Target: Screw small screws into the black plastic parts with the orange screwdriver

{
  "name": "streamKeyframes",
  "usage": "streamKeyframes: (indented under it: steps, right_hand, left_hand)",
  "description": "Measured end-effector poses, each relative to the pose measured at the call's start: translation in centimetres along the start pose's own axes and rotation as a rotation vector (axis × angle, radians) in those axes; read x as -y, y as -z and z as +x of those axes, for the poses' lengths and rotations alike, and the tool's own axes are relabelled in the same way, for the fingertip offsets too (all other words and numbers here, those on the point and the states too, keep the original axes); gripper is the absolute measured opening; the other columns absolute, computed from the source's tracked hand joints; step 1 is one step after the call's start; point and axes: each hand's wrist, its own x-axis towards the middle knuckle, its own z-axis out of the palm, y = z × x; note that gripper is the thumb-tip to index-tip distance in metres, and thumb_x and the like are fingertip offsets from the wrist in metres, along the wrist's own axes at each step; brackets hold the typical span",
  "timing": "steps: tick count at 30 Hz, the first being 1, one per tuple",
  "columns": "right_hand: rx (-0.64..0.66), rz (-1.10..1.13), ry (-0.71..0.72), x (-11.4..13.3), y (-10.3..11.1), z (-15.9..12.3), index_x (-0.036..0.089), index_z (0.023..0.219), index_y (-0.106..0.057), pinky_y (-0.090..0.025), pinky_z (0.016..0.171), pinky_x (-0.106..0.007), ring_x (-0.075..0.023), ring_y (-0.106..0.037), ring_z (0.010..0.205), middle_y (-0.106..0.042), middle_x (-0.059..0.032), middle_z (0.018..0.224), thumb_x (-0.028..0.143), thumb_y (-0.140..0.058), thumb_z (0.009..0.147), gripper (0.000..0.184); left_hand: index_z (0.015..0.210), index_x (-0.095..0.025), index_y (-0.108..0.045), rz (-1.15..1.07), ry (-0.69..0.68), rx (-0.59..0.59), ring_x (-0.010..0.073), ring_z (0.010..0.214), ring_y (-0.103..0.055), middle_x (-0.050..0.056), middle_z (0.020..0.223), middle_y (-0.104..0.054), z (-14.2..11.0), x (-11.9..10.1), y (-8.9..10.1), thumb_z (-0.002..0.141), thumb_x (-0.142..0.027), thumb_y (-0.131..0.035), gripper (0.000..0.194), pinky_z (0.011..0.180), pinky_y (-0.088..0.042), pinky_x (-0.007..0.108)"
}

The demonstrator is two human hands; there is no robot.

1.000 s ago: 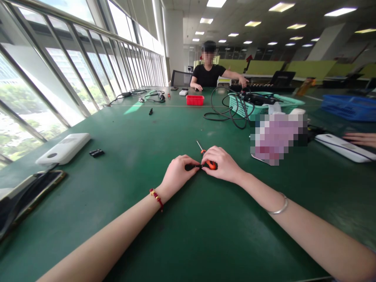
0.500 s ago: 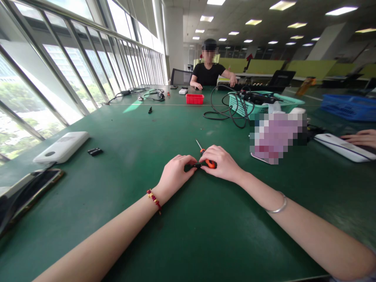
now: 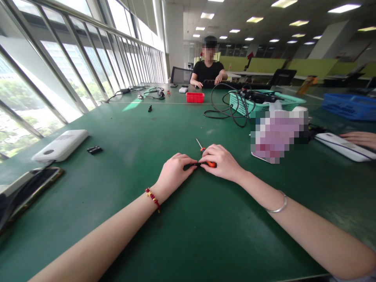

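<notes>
Both my hands rest together on the green table (image 3: 182,243). My left hand (image 3: 173,173) is curled, its fingertips pinching a small black part (image 3: 194,166) that lies between the hands. My right hand (image 3: 222,161) is closed over the orange handle of a small screwdriver (image 3: 203,151), whose thin metal shaft sticks out behind the fingers, pointing away from me. A red bead bracelet sits on my left wrist and a silver bangle on my right forearm.
A white flat device (image 3: 60,145) and a small black piece (image 3: 94,149) lie at the left, a phone (image 3: 28,192) nearer me. A teal basket (image 3: 264,102) with black cables, a red tray (image 3: 194,97), another person's hand (image 3: 360,138) on a white device. A person sits at the far end.
My hands stay in place on the black part and screwdriver, shifting only slightly. The person at the far end has drawn an outstretched arm back in.
</notes>
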Motion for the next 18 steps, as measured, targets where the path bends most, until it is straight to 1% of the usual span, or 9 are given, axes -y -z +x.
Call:
streamKeyframes:
  steps: [4, 9, 12, 18]
  right_hand:
    - [0.014, 0.007, 0.013, 0.12, 0.06, 0.07, 0.019, 0.095, -0.068, -0.041, 0.086, -0.035, -0.0206, -0.056, 0.098, -0.068, -0.0051, 0.094, 0.023, -0.058, 0.084, 0.016]
    - [-0.024, 0.011, 0.038, 0.15, -0.01, 0.09, 0.020, 0.086, -0.069, -0.042, 0.083, -0.036, -0.0198, -0.058, 0.092, -0.068, -0.0047, 0.087, 0.021, -0.059, 0.083, 0.010]
    - [-0.052, 0.008, 0.057, 0.15, -0.09, 0.08, 0.019, 0.085, -0.070, -0.043, 0.082, -0.035, -0.0196, -0.058, 0.089, -0.068, -0.0048, 0.085, 0.020, -0.061, 0.082, 0.010]
    - [-0.054, -0.007, 0.057, 0.04, -0.23, 0.05, 0.019, 0.086, -0.072, -0.043, 0.082, -0.035, -0.0201, -0.059, 0.090, -0.069, -0.0043, 0.086, 0.022, -0.060, 0.083, 0.012]
  left_hand:
    - [0.096, -0.023, -0.071, 0.067, -0.018, -0.004, 0.0199, 0.090, -0.061, 0.002, 0.093, -0.072, -0.08, -0.27, 0.15, 0.085, -0.026, -0.056, 0.018, 0.077, -0.049, 0.031]
    - [0.093, -0.021, -0.069, 0.149, -0.064, -0.037, 0.0189, 0.087, -0.059, 0.001, 0.092, -0.071, -0.16, -0.57, 0.30, 0.085, -0.023, -0.057, 0.015, 0.077, -0.048, 0.030]
    - [0.090, -0.021, -0.070, 0.145, -0.073, -0.045, 0.0183, 0.086, -0.058, 0.001, 0.090, -0.070, -0.17, -0.49, 0.24, 0.085, -0.022, -0.057, 0.014, 0.075, -0.047, 0.029]
    - [0.090, -0.021, -0.073, 0.089, -0.052, -0.054, 0.0179, 0.087, -0.059, 0.001, 0.091, -0.070, -0.11, -0.21, -0.09, 0.085, -0.023, -0.056, 0.017, 0.077, -0.048, 0.029]
